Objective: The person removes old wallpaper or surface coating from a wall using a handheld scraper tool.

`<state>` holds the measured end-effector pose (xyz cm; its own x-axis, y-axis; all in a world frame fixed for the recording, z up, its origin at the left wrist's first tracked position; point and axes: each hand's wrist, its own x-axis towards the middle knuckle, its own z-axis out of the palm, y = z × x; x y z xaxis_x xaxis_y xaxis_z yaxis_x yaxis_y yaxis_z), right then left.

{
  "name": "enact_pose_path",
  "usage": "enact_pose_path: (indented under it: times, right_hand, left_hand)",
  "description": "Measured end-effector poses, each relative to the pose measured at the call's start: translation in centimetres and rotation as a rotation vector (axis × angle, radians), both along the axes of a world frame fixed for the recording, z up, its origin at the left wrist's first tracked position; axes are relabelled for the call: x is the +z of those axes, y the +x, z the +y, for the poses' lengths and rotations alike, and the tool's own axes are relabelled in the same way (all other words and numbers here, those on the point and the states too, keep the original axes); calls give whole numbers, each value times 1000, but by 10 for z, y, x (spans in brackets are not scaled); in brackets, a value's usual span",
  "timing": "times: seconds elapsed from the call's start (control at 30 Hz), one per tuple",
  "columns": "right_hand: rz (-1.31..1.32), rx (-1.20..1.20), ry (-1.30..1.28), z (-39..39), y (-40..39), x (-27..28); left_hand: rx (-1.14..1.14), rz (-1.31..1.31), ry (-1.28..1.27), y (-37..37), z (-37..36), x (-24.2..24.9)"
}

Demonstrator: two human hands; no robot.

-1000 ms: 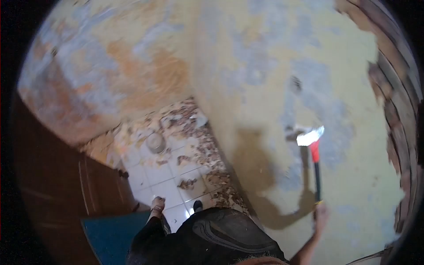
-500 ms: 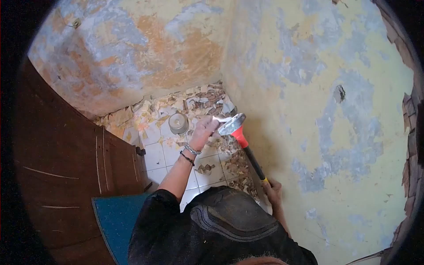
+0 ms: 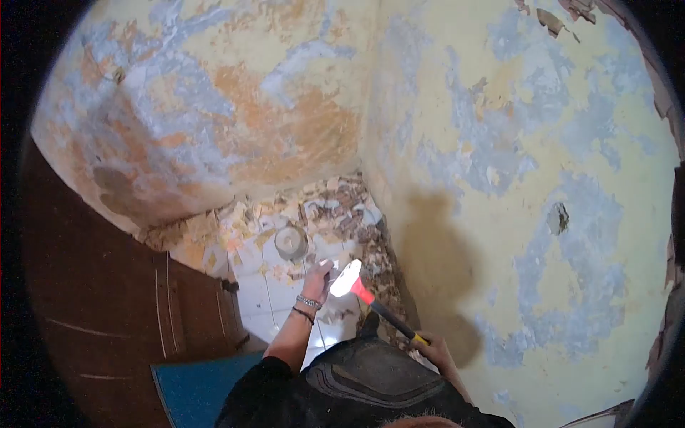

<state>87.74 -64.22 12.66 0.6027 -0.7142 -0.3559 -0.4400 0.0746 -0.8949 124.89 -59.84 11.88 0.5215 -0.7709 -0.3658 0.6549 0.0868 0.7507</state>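
Note:
My right hand [image 3: 431,349] is closed around the lower end of a long-handled, hammer-like tool [image 3: 391,319] with a black grip, a yellow band and a red collar. Its oblong head glares white, so its exact kind is hard to tell. Just left of that head is my left hand [image 3: 317,280], fingers stretched upward and apart from the handle. Whether its fingertips touch the head cannot be made out. Beyond the hand, a round grey tub-like object [image 3: 290,243] stands on the white tiled floor [image 3: 253,296].
Chips of paint and plaster [image 3: 335,207] litter the floor along the corner. A patchy peeling wall [image 3: 457,135] rises close on my right, with a hole [image 3: 558,217] in it. Brown wooden panelling [image 3: 107,299] and a blue panel [image 3: 203,389] stand at my left.
My view has tilted up, so the scene sits lower. The tool head has swung left and down beside my left hand. Light is brighter, with glare on the head and a shadow on the right wall.

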Motion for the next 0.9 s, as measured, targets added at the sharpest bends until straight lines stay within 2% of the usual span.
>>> enact_pose_path:
  times: [0.07, 0.13, 0.17, 0.23, 0.27, 0.3, 0.33, 0.37, 0.43, 0.5, 0.53, 0.57, 0.6, 0.63, 0.67, 0.7, 0.73, 0.77, 0.8, 0.87, 0.9]
  right_hand:
    - [7, 26, 27, -21, -1, -6]
    - [23, -67, 180, -40, 2, -19]
    - [-88, -61, 183, -50, 9, -24]
    - [-74, -64, 125, -71, 24, -32]
    - [-42, -65, 64, -82, 31, -34]
    - [-53, -83, 59, -92, 38, -35]
    - [-104, -94, 89, -101, 45, -35]
    - [-156, -102, 114, -110, 53, -35]
    - [-155, -174, 53, -120, 68, -39]
    - [-152, -246, -9, -132, 83, -38]
    - [-138, -218, -39, -138, 90, -38]
    - [-123, -200, -70, -141, 98, -36]
    - [-125, -238, -77, -142, 107, -25]
    - [-40, -216, -166, -143, 120, -3]
    - [50, -209, -251, -143, 131, 15]
    - [57, -286, -255, -140, 141, 25]
    - [3, -328, -293, -137, 150, 35]
    - [-46, -366, -336, -133, 156, 44]
    - [-29, -432, -341, -125, 158, 54]
    - [-105, -668, -637, -108, 162, 75]
    - [-8, -767, -617, -94, 155, 85]
  left_hand:
    - [-19, -61, 72, 30, -17, -41]
    - [-175, -645, 396, 55, -24, -83]
    - [-230, -794, 404, 63, -22, -105]
    - [-355, -1185, 440, 76, -15, -148]
    - [-393, -1226, 498, 70, -14, -143]
    - [-554, -1126, 665, 71, -11, -156]
    - [-612, -1052, 719, 62, -10, -151]
    - [-499, -861, 573, 48, -6, -146]
    - [-555, -823, 530, 43, -2, -156]
    - [-608, -912, 523, 46, 7, -160]
    - [-656, -961, 630, 50, 11, -158]
    - [-635, -1052, 588, 55, 20, -153]
    - [-701, -952, 571, 67, 29, -161]
    - [-731, -1001, 729, 82, 46, -189]
    - [-807, -1126, 661, 96, 60, -182]
    - [-853, -1165, 732, 114, 83, -212]
    - [-821, -1433, 484, 147, 125, -265]
    - [-879, -1465, 426, 177, 99, -240]
    - [-931, -1466, 407, 203, 84, -239]
    - [-1007, -1453, 381, 241, 57, -242]
    - [-1034, -1441, 375, 256, 47, -245]
